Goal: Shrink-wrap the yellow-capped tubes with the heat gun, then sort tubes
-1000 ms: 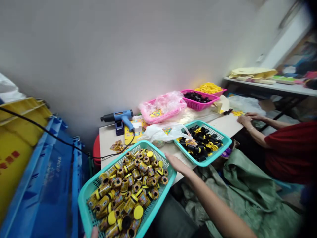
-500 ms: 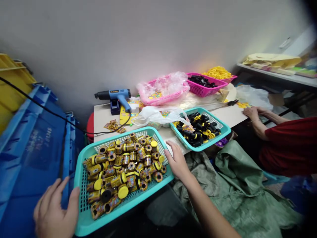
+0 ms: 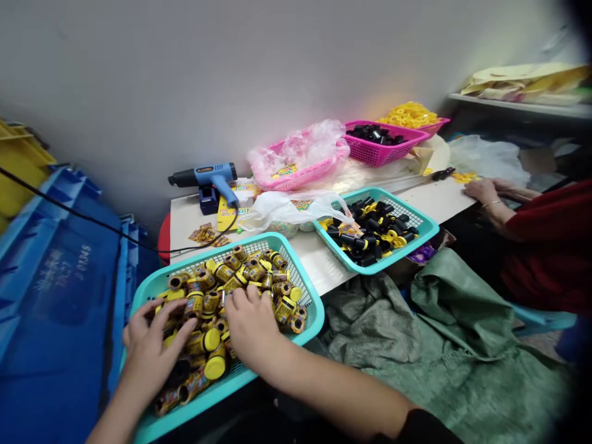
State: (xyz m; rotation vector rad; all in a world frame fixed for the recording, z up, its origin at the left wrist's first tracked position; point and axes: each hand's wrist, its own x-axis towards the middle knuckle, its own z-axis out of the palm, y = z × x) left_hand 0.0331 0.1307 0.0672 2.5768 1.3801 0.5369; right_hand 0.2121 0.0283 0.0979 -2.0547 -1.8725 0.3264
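A teal plastic basket (image 3: 311, 306) full of small yellow-and-brown printed tubes with yellow caps (image 3: 215, 366) sits in front of me, tilted towards me. Over its left part is my left hand (image 3: 155, 345), fingers spread and resting among the tubes. My right hand (image 3: 252, 324) reaches into the middle of the pile with its fingers bent down. Its fingertips are partly hidden by the hand, so whether they grip a tube does not show.
Behind stand a blue heat gun (image 3: 217, 177), a pink basket (image 3: 296, 176) with clear plastic, and a second teal basket (image 3: 365, 268) of black and yellow parts. Blue crates (image 3: 65, 290) line the left; green sheeting (image 3: 444, 345) lies right. A co-worker's hands (image 3: 485, 190) rest on the table.
Both hands have moved off the basket's sides and in over the tubes. The right hand has gone left into the middle of the pile, and some tubes have shifted.
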